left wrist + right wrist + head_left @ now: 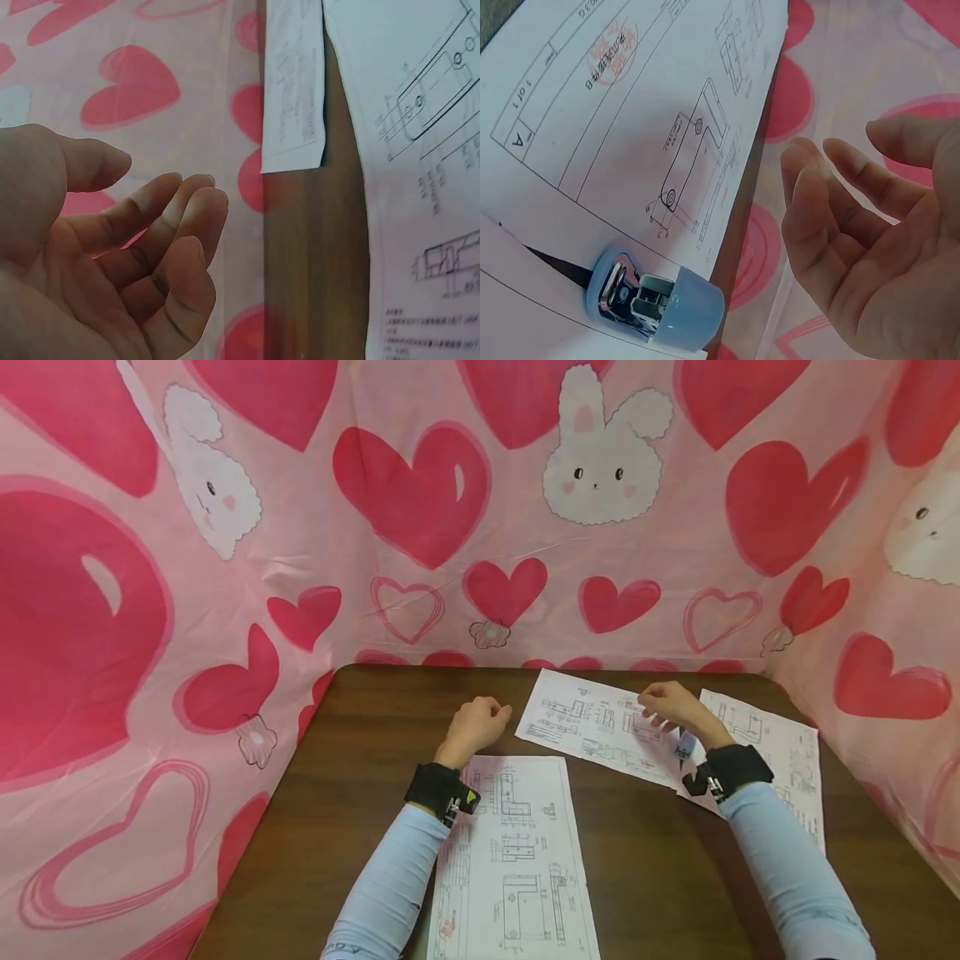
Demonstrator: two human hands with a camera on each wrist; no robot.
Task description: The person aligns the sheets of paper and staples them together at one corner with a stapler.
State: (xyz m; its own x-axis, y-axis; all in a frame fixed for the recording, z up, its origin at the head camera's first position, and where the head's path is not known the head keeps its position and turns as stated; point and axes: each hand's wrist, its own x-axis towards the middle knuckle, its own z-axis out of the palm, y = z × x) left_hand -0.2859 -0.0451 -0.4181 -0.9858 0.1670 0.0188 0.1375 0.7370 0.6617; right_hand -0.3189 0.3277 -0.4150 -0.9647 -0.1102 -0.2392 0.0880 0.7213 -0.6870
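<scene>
My left hand (476, 727) is above the far end of a drawing sheet (536, 835), fingers loosely curled with nothing between them. In the left wrist view, this hand (135, 255) has its thumb apart from its fingertips. Over the back sheet (555, 739), also printed with technical drawings, hangs my right hand (675, 706). Its fingers are relaxed and hold nothing, as the right wrist view of the hand (877, 232) shows. Close by that hand lies a small light-blue stapler (694, 307), on the sheets where two of them meet.
Another drawing sheet (802, 756) lies at the right, next to the back sheet. Dark brown wood shows on the table (352, 777) around the papers. A pink curtain (517, 535) with hearts and rabbits hangs along the table's back and sides.
</scene>
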